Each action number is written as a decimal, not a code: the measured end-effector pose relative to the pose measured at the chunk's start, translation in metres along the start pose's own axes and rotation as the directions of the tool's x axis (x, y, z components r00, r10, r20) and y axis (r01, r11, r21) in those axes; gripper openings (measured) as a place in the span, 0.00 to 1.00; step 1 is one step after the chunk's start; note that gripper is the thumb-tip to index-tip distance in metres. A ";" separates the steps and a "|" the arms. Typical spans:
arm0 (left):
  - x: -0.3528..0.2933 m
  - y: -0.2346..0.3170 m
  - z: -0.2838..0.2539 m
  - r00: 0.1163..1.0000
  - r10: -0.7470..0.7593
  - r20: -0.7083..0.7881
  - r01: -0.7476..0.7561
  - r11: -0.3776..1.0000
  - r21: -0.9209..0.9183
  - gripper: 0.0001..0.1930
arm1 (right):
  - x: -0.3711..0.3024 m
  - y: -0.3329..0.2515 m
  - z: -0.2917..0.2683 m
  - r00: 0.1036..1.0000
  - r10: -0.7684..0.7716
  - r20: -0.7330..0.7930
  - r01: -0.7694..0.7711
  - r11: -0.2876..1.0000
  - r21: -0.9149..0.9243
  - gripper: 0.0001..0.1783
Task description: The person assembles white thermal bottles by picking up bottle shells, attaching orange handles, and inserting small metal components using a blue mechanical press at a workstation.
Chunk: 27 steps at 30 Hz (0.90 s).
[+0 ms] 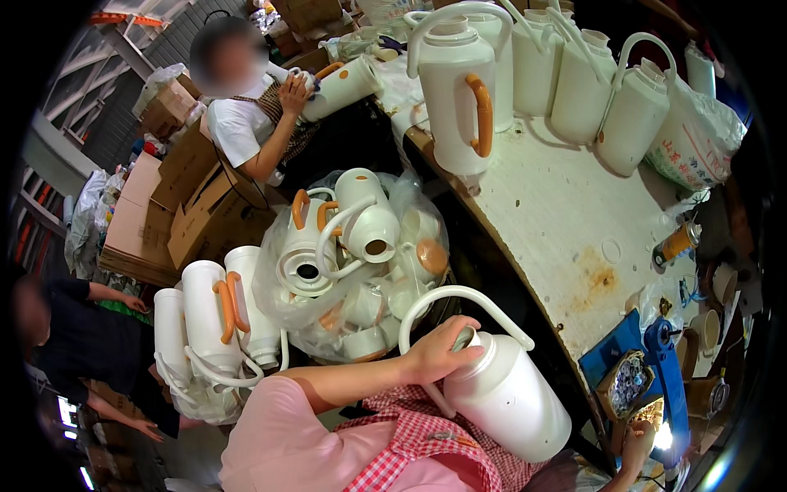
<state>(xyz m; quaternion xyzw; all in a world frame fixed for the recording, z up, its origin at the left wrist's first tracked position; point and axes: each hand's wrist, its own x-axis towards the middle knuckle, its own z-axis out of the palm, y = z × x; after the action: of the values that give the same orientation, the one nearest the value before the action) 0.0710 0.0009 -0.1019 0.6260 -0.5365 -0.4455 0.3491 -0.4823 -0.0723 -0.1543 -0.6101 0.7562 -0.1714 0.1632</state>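
A white vacuum jug [516, 402] lies tilted across my lap, its neck toward my left and its curved white carrying handle [471, 293] swung up above it. My left hand [443, 351] is closed on the jug's neck, with fingers at the open mouth. There are small holes in the jug's side. At the lower right, my right hand [636, 449] reaches to a small tray of brass-coloured parts [650, 412] beside a bright lamp; its fingertips are partly hidden there. Next to it is a tray of silvery small parts [630, 381], by a blue hand press [662, 361].
Several white jugs [455, 98] stand along the far side of the worktable [566, 221]. An orange spray can [679, 243] lies near its right edge. Bagged jugs [361, 213] are piled to my left, beside more jugs [211, 312]. Two people work at the left near cardboard boxes [135, 213].
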 end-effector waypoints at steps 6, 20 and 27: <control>0.013 -0.004 0.001 1.000 -0.006 -0.014 0.006 1.000 0.019 0.26 | 0.007 0.012 0.000 0.998 0.061 0.029 -0.054 0.976 -0.209 0.07; 0.020 -0.010 0.014 0.976 0.213 0.049 -0.215 0.975 0.059 0.26 | -0.068 -0.090 -0.006 0.899 0.255 -0.356 0.012 0.797 0.604 0.09; 0.026 -0.021 0.011 0.974 0.225 0.002 -0.225 0.974 -0.008 0.24 | 0.005 -0.201 -0.038 0.869 0.112 -0.481 0.324 0.607 0.725 0.08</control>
<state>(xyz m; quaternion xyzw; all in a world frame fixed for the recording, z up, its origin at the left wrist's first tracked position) 0.0694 -0.0202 -0.1301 0.5593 -0.6026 -0.4061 0.3989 -0.3264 -0.1144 -0.0284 -0.4580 0.5792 -0.6408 0.2101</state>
